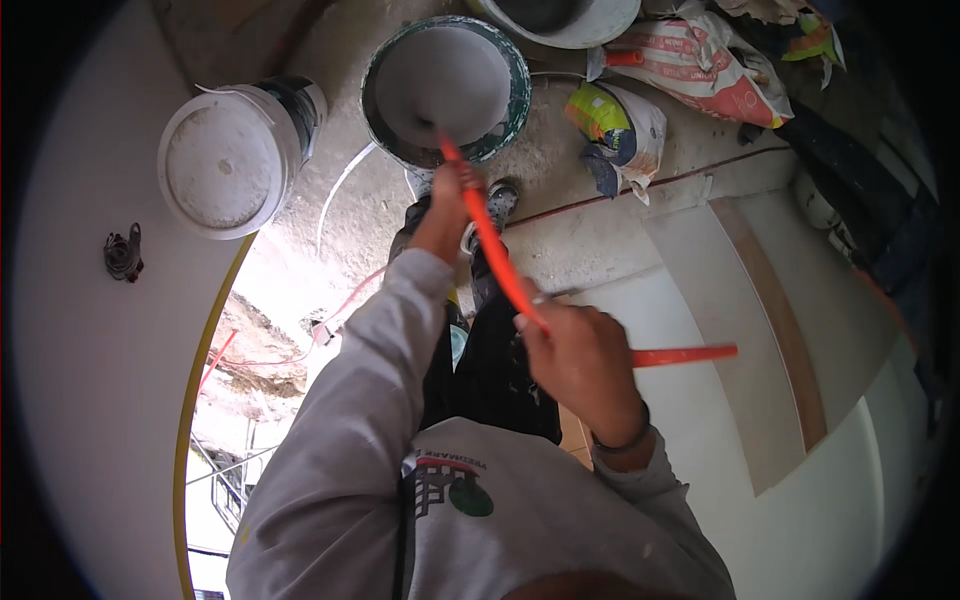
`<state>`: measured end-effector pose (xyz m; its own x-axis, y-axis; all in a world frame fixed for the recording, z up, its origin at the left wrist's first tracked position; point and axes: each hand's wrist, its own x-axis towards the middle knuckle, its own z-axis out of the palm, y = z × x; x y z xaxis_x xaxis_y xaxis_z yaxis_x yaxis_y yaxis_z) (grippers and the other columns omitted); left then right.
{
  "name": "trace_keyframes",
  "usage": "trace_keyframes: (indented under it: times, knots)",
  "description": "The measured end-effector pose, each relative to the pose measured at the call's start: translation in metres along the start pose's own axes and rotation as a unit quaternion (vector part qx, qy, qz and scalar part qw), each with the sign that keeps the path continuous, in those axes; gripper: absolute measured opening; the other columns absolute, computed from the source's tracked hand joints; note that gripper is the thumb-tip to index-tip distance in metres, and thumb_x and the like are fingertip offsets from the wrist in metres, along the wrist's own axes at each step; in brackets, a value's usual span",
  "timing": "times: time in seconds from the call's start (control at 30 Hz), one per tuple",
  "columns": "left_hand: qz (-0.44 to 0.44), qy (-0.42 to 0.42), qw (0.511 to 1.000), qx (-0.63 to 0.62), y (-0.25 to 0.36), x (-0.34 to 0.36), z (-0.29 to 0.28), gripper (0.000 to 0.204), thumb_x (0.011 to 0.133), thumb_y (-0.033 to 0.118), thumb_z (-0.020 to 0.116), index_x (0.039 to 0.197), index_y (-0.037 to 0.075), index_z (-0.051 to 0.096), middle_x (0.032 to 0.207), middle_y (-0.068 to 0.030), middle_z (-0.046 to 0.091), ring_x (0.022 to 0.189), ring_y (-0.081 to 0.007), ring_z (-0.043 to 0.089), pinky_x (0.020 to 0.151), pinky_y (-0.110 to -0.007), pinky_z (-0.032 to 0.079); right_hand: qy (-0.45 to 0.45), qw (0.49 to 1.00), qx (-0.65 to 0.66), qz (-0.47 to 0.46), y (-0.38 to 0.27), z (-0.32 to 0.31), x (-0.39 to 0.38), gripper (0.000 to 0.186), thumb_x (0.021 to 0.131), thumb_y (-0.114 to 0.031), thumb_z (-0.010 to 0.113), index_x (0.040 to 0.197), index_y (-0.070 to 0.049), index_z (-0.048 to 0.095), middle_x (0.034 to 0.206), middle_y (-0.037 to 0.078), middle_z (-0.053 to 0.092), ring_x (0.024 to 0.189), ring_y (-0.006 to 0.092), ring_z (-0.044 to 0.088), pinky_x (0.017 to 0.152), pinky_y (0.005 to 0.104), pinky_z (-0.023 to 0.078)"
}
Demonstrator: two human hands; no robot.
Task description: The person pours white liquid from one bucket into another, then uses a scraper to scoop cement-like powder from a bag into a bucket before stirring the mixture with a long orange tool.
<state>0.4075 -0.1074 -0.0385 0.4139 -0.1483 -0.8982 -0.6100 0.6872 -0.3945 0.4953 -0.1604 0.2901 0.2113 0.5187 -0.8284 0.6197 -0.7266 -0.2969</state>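
Observation:
Both of my hands grip a long orange stick, which runs down into a dark green bucket of smooth grey mix. My left hand is wrapped round the stick near the bucket's rim. Farther up, my right hand closes on it, and the free end sticks out to the right. A hollow shows in the mix around the lower end. Whatever lies under the surface is hidden.
A lidded white bucket stands left, near a dark coiled strap. Another tub with grey contents is at the top. A red-and-white sack and a crumpled green-and-white bag lie right. My shoe is close to the green bucket.

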Motion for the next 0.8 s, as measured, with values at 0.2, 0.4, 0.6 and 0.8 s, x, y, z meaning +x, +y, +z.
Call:
trace_keyframes:
  times: [0.2,0.4,0.6,0.8]
  knots:
    - [0.038,-0.066,0.995,0.064,0.009,0.063,0.037,0.015,0.096,0.017,0.038,0.083,0.011,0.039,0.055,0.0017,0.036,0.04,-0.01,0.038,0.034,-0.025,0.031,0.118,0.993,0.007,-0.005,0.011,-0.004,0.024,0.035,0.091,-0.018,0.061,0.124,-0.008,0.064,0.063,0.018,0.059,0.058,0.0369,0.061,0.056,0.0446,0.048]
    - [0.022,0.049,0.998,-0.042,0.021,0.014,-0.028,0.024,0.098,0.022,0.038,0.076,0.012,0.039,0.054,0.0039,0.035,0.04,-0.0083,0.037,0.032,-0.024,0.031,0.013,0.999,0.022,-0.042,-0.01,0.0,0.008,0.034,0.09,-0.021,0.063,0.122,-0.008,0.065,0.064,0.022,0.056,0.061,0.0401,0.06,0.057,0.0441,0.047]
    - [0.03,-0.073,0.993,0.09,-0.009,0.052,0.062,0.021,0.1,0.027,0.04,0.086,0.012,0.039,0.054,-0.0001,0.034,0.04,-0.0094,0.037,0.033,-0.024,0.032,0.136,0.99,-0.027,0.03,0.003,-0.017,0.026,0.023,0.091,-0.018,0.06,0.111,-0.007,0.067,0.063,0.018,0.058,0.056,0.0348,0.06,0.054,0.0418,0.046]
    - [0.127,-0.019,0.991,-0.028,0.036,-0.001,-0.009,0.027,0.102,0.029,0.036,0.082,0.011,0.041,0.055,0.0045,0.034,0.04,-0.0061,0.034,0.032,-0.021,0.03,-0.029,0.998,0.035,-0.037,-0.021,0.003,0.021,0.026,0.09,-0.021,0.064,0.111,-0.007,0.07,0.068,0.02,0.06,0.064,0.0387,0.062,0.056,0.0436,0.047]
